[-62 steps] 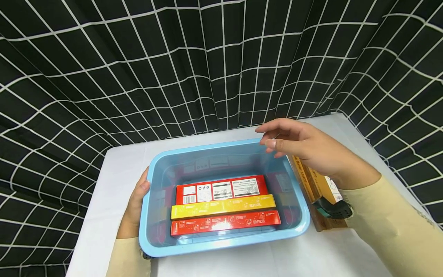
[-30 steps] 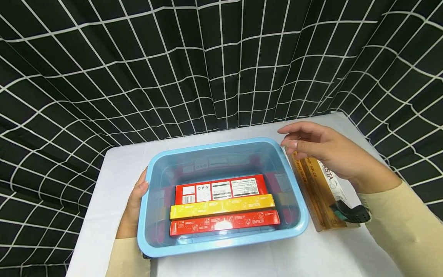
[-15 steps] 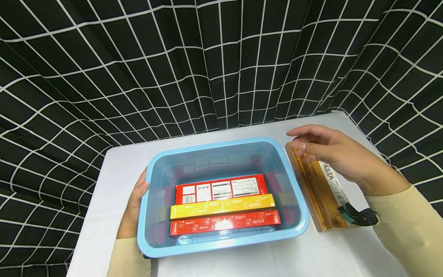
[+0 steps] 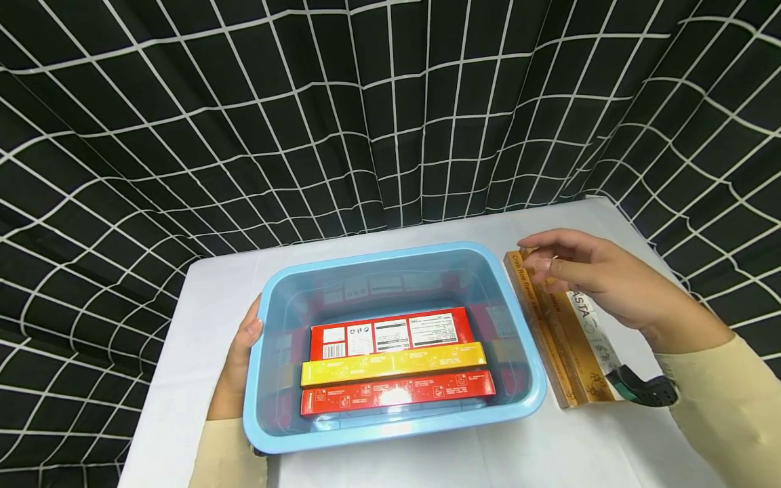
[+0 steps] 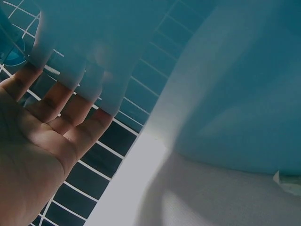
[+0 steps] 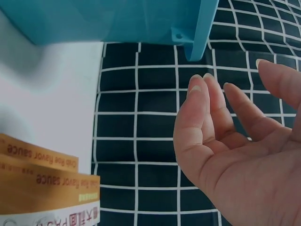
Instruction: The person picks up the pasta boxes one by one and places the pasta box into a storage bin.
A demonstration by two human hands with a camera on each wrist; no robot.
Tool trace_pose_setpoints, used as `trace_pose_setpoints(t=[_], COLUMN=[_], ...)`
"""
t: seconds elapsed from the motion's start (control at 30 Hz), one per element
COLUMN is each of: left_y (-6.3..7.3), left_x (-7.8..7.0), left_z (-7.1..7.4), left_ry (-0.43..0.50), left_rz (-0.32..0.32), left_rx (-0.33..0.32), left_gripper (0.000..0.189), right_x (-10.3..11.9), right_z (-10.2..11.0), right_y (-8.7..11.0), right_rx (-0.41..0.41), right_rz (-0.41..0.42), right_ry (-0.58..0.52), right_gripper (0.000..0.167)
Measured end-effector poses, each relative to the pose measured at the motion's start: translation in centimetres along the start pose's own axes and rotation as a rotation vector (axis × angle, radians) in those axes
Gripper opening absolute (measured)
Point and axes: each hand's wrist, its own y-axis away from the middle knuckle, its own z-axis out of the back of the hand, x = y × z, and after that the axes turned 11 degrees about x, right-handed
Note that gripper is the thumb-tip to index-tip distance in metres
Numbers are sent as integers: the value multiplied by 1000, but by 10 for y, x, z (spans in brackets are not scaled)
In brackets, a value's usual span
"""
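Note:
A light blue plastic tub (image 4: 390,432) stands on the white-covered table. My left hand (image 4: 241,352) holds its left side, thumb over the rim; in the left wrist view the fingers (image 5: 87,125) run behind the translucent wall. Inside lie a red box (image 4: 390,333) with white label panels, a narrow yellow box (image 4: 393,364) and another red box (image 4: 396,392). To the tub's right, my right hand (image 4: 601,279) hovers with loosely bent fingers and holds nothing. Below it lie two orange-brown pasta sauce boxes (image 4: 564,332) marked "Crab Roe flavor sauce", partly hidden by the hand.
The white tablecloth (image 4: 439,464) runs around the tub. A black curtain with a white grid (image 4: 378,122) closes off the back and both sides. A dark strap (image 4: 643,388) sits on my right wrist.
My right hand has moved right, away from above the tub's far right corner to over the pasta sauce boxes, uncovering more of them. The left hand and the tub are almost unmoved.

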Motion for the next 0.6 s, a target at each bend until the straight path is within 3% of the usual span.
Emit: trace_pose_setpoints(t=[0.6], left_y=[0], left_x=[5], left_z=[8], left_ry=[15], left_rz=[-36], left_rx=[45], left_gripper=[73], right_x=[-33], right_z=[12], right_y=[15], right_rx=[-51], right_rz=[14], right_ry=[-38], right_gripper=[35])
